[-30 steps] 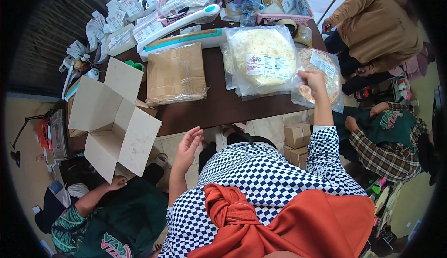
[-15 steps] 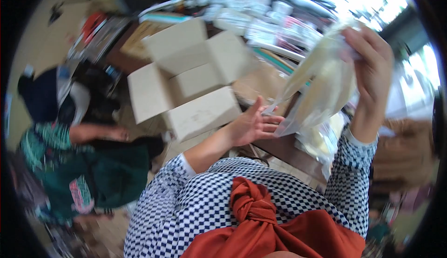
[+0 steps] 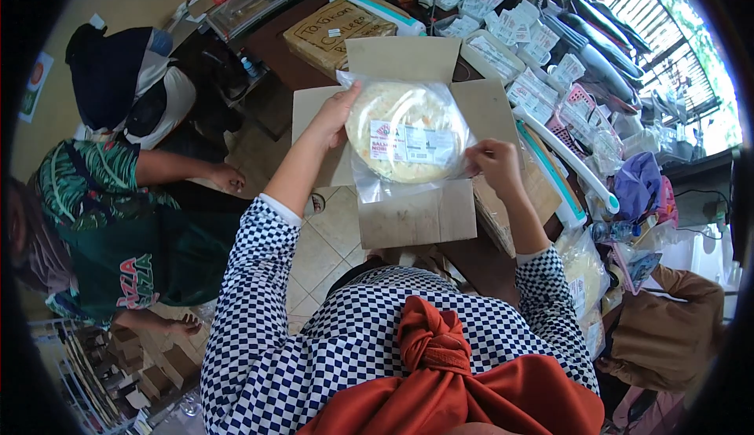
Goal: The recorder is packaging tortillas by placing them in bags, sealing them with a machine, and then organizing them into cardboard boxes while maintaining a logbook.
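A clear plastic bag of pizza bases point(image 3: 400, 125), pale, flat and round with a white label, spans the space between my hands. My left hand point(image 3: 338, 113) is closed on its upper left edge, while the fingers of my right hand point(image 3: 493, 164) pinch its right edge. Directly beneath the bag is a cardboard box point(image 3: 416, 219) with its flaps spread outward. The bag covers most of the box's opening, so its inside is hidden.
A taped brown carton point(image 3: 334, 31) is behind the box. Teal-and-white bag sealers point(image 3: 550, 168) lie at the right, near label strips point(image 3: 534, 93). More bagged bases point(image 3: 580, 270) are stacked at the right. A co-worker in a green apron point(image 3: 188, 254) stands left.
The bag has come down from the upper right to above the box, now flat with its label showing. My left hand has risen and closed on it. The co-worker's arms have shifted slightly.
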{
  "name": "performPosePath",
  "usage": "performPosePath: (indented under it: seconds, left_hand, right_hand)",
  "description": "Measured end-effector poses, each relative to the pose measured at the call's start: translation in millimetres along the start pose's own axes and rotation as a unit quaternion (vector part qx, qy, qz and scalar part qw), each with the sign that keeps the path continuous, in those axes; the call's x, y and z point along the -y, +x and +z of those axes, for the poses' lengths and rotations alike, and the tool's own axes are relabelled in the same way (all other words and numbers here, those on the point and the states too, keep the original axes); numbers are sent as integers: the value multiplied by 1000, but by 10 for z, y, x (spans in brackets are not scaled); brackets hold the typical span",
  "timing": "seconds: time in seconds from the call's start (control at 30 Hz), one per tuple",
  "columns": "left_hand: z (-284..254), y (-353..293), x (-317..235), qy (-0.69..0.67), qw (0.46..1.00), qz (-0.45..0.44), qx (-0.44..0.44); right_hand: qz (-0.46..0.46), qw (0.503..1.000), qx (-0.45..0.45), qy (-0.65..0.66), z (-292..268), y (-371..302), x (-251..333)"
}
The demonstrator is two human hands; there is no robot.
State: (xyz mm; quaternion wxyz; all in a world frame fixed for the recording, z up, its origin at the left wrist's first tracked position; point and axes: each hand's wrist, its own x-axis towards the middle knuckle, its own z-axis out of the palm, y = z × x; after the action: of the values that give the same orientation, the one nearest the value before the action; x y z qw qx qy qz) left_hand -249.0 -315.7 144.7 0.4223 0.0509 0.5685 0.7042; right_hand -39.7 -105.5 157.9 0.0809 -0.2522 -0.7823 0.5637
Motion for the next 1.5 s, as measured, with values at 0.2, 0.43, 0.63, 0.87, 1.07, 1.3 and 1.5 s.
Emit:
performPosePath:
  seconds: [0.2, 0.43, 0.63, 0.87, 1.07, 1.3, 1.5]
  left_hand:
    - [92, 664, 437, 397, 896, 99, -172]
    - [639, 553, 875, 811, 525, -55, 251]
    - [492, 673, 930, 768, 579, -106, 252]
    - [842, 92, 570, 508, 845, 40, 166]
    - [1466, -388, 746, 425, 888, 36, 172]
    - [2034, -800, 1154, 403, 864, 70, 293]
    - [2119, -1004, 1387, 367, 869, 41, 329]
  right_hand:
    - [-42, 884, 49, -462, 551, 358, -308]
    - [-51, 948, 38, -311, 328, 21, -175]
    - [139, 885, -427, -120, -1646, -1801, -1057]
    - [453, 736, -494, -99, -2153, -3894, -2664]
    - [363, 748, -496, 248, -2149, -3733, -3075]
    - [311, 709, -482, 409, -2263, -3768, -3357]
    - [203, 759, -441, 433, -2529, -3589, -2840]
